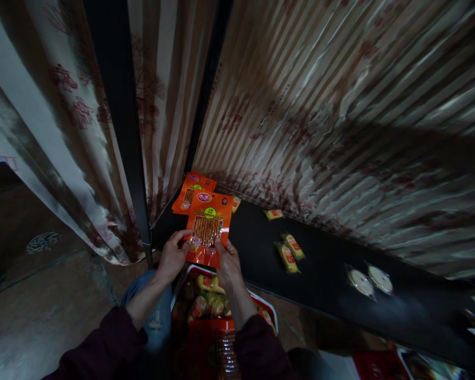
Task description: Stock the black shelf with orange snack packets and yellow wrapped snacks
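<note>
Dark sleeves up close, then left hand and right hand, fingers pinching an orange pack by its lower sides. It's at the left end of the shelf, partly hiding similar packs.

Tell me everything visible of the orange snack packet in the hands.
The orange snack packet is flat, glossy and apparently plastic, with an oval logo near the top, a round yellow-green label, and a clear window showing a row of brown sticks. No opening shows. Its printed face is toward the camera, overlapping similar orange packets in view. The left hand and right hand hold its lower sides.
</note>
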Demonstrator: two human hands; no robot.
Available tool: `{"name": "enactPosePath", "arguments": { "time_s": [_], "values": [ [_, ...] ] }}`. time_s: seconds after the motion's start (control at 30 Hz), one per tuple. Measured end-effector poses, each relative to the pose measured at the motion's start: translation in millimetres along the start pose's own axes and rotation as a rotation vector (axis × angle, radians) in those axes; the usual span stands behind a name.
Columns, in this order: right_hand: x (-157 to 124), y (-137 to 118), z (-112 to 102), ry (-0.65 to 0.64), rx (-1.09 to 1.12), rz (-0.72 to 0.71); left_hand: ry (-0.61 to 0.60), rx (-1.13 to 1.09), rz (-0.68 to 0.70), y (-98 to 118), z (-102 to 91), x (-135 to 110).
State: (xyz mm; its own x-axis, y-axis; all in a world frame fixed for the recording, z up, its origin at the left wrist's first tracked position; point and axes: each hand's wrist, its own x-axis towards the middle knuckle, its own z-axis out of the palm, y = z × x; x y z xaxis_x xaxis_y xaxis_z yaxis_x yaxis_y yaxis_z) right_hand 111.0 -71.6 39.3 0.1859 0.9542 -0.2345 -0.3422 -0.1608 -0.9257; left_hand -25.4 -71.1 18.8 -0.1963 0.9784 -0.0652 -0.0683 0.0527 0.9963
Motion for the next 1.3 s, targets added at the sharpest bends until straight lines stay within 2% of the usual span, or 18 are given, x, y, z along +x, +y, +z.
{"name": "enactPosePath", "arguments": {
  "time_s": [0.1,0.23,0.43,0.63,0.8,0.93,1.1,1.2,1.3],
  "values": [
    [16.3,2.7,4.9,-0.050,-0.044,-0.001,0.073,-0.046,0.005,1.1,1.3,16.6],
    [43.9,1.7,15.4,-0.059,-0.116,-0.042,0.131,0.029,0.113,1.8,3.2,45.6],
    [87.8,4.4,32.0,-0.062,-0.167,-0.120,0.189,0.373,0.237,-1.0,3.0,88.5],
    [118.0,13.2,40.8,0.007,-0.445,-0.194,0.190,0.654,0.317,-7.3,2.4,113.8],
    [128.9,18.4,38.3,0.099,-0.761,-0.278,0.201,0.748,0.364,-18.0,2.8,121.3],
    [130.5,24.5,30.2,0.106,-0.907,-0.319,0.183,0.788,0.419,-23.5,1.5,118.5],
    [129.6,28.4,25.3,0.157,-0.985,-0.366,0.206,0.820,0.429,-18.3,3.1,108.2],
    [132.0,27.3,26.8,0.205,-0.973,-0.401,0.162,0.789,0.476,-15.5,5.8,104.0],
    [135.0,26.5,28.9,0.167,-0.928,-0.394,0.121,0.769,0.499,-18.0,8.8,105.1]
  ]
}}
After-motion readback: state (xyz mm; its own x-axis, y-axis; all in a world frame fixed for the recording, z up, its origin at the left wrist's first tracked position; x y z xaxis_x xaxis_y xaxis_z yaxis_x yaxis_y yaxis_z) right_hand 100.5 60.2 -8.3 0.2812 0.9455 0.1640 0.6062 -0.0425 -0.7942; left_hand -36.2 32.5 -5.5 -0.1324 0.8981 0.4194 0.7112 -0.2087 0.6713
